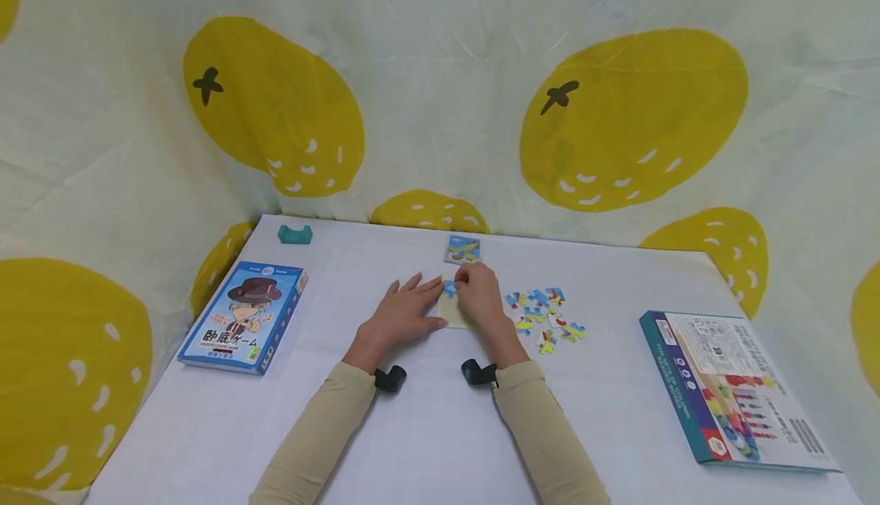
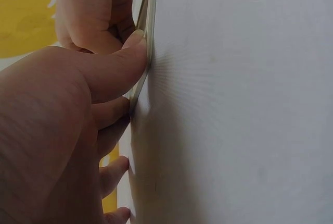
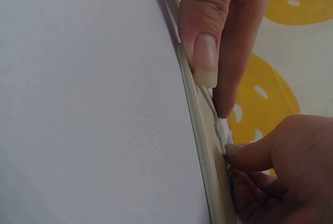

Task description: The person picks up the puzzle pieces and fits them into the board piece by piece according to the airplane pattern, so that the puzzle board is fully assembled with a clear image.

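Observation:
A small pale puzzle board (image 1: 451, 312) lies at mid-table, with joined blue puzzle pieces (image 1: 450, 288) in its far-left part. My left hand (image 1: 404, 312) rests at the board's left side, fingers extended, thumb and index touching its edge. In the left wrist view the left thumb (image 2: 117, 70) presses on that edge. Over the right part of the board, my right hand (image 1: 483, 299) pinches a puzzle piece between thumb and curled fingers. Most of this piece is hidden; the right wrist view shows the right hand (image 3: 281, 166) close over the board.
Several loose puzzle pieces (image 1: 543, 315) lie right of the board. A small picture tile (image 1: 462, 248) sits beyond it. A blue game box (image 1: 244, 318) and a green holder (image 1: 295, 235) are at left, a larger flat box (image 1: 736, 390) at right. Patterned cloth (image 1: 440, 108) hangs behind.

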A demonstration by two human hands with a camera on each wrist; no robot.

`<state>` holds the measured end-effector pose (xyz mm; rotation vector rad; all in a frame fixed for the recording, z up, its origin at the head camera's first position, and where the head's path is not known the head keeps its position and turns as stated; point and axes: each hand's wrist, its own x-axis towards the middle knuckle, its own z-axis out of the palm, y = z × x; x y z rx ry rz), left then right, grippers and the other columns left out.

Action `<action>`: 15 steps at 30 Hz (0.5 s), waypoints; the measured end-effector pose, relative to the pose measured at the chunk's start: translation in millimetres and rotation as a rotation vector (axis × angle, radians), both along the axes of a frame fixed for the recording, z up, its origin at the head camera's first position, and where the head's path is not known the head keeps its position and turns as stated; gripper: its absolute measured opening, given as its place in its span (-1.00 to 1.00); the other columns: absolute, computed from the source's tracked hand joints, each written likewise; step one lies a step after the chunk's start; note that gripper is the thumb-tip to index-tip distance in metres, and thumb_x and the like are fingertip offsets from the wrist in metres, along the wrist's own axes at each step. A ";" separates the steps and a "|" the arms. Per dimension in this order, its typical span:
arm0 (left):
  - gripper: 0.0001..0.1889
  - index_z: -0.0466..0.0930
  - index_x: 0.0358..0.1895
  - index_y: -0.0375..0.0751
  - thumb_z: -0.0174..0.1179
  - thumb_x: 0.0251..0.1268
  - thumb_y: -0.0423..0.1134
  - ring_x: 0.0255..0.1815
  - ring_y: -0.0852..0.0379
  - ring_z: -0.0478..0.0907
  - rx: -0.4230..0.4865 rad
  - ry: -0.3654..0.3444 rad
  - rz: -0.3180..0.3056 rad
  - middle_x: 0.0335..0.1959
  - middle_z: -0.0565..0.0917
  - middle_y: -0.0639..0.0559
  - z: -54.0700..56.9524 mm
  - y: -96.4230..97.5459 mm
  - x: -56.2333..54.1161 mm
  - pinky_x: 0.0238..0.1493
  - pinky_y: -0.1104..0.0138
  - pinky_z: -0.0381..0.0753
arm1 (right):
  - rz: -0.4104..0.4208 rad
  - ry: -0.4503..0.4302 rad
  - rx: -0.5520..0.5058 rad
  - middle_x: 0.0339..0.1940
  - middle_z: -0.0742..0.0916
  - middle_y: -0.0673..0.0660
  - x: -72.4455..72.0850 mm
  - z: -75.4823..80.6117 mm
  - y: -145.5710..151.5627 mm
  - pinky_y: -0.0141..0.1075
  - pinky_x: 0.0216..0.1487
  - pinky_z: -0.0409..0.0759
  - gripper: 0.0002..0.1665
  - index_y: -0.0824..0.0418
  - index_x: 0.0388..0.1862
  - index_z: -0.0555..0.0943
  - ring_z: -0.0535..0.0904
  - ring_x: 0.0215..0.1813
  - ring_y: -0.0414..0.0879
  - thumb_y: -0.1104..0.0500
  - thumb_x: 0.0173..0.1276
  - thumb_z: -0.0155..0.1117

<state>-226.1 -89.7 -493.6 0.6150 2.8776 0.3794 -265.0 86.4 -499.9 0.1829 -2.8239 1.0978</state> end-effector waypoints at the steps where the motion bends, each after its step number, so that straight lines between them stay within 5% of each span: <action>1: -0.20 0.13 0.57 0.11 0.10 0.34 0.30 0.66 -0.07 -0.03 -0.001 0.003 -0.005 0.60 0.14 0.24 -0.3 -0.3 0.0 0.55 -0.26 -0.06 | -0.002 -0.003 -0.004 -0.34 0.67 0.15 0.2 0.4 -0.4 -0.16 -0.14 0.58 -0.92 0.24 -0.36 0.68 0.55 -0.23 0.01 0.34 0.31 0.27; 15: -0.27 0.16 0.55 0.17 0.02 0.39 0.30 0.65 -0.09 0.01 -0.062 0.063 -0.057 0.60 0.15 0.25 1.6 -3.2 1.7 0.51 -0.28 0.04 | -0.008 0.013 -0.006 -0.34 0.67 0.13 2.8 -1.3 6.5 -0.16 -0.14 0.55 -0.97 0.23 -0.36 0.67 0.55 -0.23 -0.02 0.29 0.28 0.35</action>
